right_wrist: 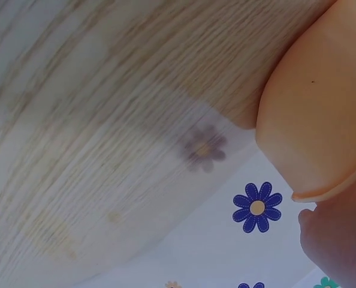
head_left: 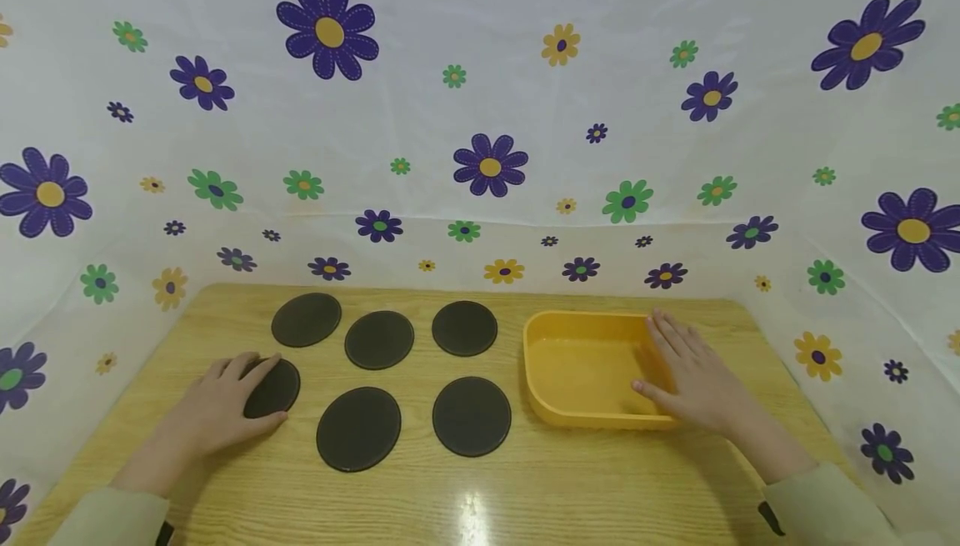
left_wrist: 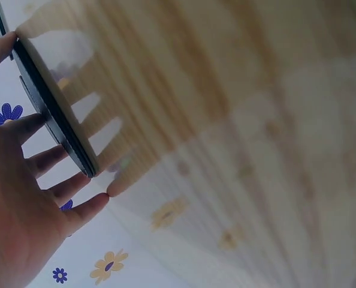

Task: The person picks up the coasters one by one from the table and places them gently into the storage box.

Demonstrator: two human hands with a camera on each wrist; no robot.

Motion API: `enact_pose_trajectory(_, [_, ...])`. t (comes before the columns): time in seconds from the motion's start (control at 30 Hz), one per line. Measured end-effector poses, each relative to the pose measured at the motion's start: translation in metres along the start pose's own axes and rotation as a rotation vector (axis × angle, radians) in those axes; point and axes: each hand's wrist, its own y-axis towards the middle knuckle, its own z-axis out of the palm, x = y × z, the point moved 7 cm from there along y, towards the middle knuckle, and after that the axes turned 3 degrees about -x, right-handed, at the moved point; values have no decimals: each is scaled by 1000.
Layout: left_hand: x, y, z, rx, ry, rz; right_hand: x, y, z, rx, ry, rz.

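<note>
My left hand (head_left: 213,404) holds a black round coaster (head_left: 273,388) at the left of the table, thumb at its near edge and fingers at its far side. Seen edge-on in the left wrist view, the coaster (left_wrist: 55,111) lies between the thumb and fingers of the left hand (left_wrist: 22,198). On the right, a yellow rectangular tub (head_left: 600,421) stands on the table. My right hand (head_left: 701,379) grips its right wall, the thumb inside and the fingers along the rim. The right wrist view shows the tub's outer wall (right_wrist: 322,102) and part of the hand (right_wrist: 340,234).
Several more black coasters lie flat and apart between the hands, among them a back-left one (head_left: 306,319) and a front one (head_left: 471,416). A flower-printed white cloth (head_left: 420,129) surrounds the back and sides of the wood-grain table (head_left: 390,504).
</note>
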Motion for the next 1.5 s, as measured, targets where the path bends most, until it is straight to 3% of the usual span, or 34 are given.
enact_pose_trajectory(0.57, [-2,11,-2,-41,35,40,0,3,5,28,24,28])
enact_pose_trajectory(0.87, [-7,16,-8,-64,57,83,0,6,5,12,-20,24])
enact_pose_trajectory(1.07, [-18,20,-15,-56,63,100,-1,6,8,-4,-23,14])
enact_pose_trajectory(1.5, [-57,37,-29,-88,75,216,-4,5,12,-11,-26,18])
